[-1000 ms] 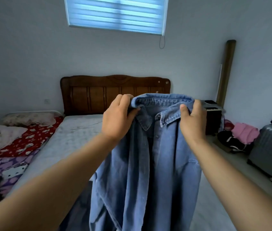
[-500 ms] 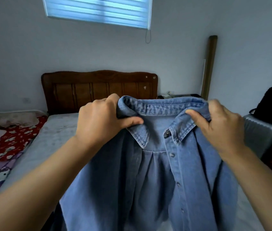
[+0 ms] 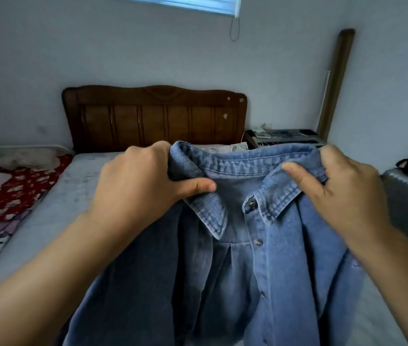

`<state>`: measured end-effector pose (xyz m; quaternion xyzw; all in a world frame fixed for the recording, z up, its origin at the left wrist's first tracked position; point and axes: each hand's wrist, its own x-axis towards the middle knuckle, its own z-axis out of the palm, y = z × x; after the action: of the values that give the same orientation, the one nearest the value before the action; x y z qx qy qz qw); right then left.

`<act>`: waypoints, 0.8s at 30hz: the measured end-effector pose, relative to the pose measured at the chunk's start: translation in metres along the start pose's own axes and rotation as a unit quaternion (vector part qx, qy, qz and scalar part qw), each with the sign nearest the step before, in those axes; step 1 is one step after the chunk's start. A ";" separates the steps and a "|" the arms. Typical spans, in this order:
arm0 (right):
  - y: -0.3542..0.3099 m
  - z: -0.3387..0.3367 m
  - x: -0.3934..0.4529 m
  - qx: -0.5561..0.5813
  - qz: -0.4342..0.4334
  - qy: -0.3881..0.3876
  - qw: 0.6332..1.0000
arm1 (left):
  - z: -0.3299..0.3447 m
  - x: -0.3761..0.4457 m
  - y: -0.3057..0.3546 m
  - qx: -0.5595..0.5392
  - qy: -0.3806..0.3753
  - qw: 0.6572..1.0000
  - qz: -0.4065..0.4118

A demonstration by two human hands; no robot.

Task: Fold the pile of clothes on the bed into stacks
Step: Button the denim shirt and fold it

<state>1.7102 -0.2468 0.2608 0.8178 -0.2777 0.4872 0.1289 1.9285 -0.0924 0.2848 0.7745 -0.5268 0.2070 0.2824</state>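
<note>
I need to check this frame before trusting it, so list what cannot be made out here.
- Head view: the hem and sleeves of the denim shirt are cut off by the bottom edge.
- The fingers of the left hand and right hand are hidden behind the collar; only the thumbs show.
- The bed under the shirt is covered by it.
- The window blind is cut off by the top edge.

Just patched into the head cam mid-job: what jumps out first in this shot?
A blue denim shirt fills the centre foreground, held up by its collar over the grey mattress. The left hand and right hand each grip one end of the collar. Behind stands a dark wooden headboard, with a red patterned blanket at far left.
</note>
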 end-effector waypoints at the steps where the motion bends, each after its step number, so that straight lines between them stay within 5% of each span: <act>1: 0.010 0.017 0.000 0.013 0.011 -0.039 0.999 | 0.019 0.009 -0.002 0.021 -0.033 0.999 -0.022; 6: 0.066 0.144 -0.027 -0.009 0.077 -0.300 0.951 | 0.159 0.038 -0.032 0.058 -0.250 0.957 -0.132; 10: 0.094 0.254 -0.072 -0.023 0.071 -0.411 0.909 | 0.271 0.028 -0.070 0.065 -0.341 0.917 -0.196; 15: 0.109 0.366 -0.120 -0.013 0.059 -0.464 0.884 | 0.370 0.011 -0.120 0.052 -0.368 0.890 -0.264; 24: 0.132 0.528 -0.185 0.137 0.153 -0.510 0.835 | 0.518 0.004 -0.227 -0.050 -0.425 0.870 -0.243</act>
<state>1.9481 -0.5480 -0.1675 0.9066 -0.3561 0.0481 -0.2211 2.1539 -0.3695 -0.1538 0.8759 -0.4007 -0.2446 0.1110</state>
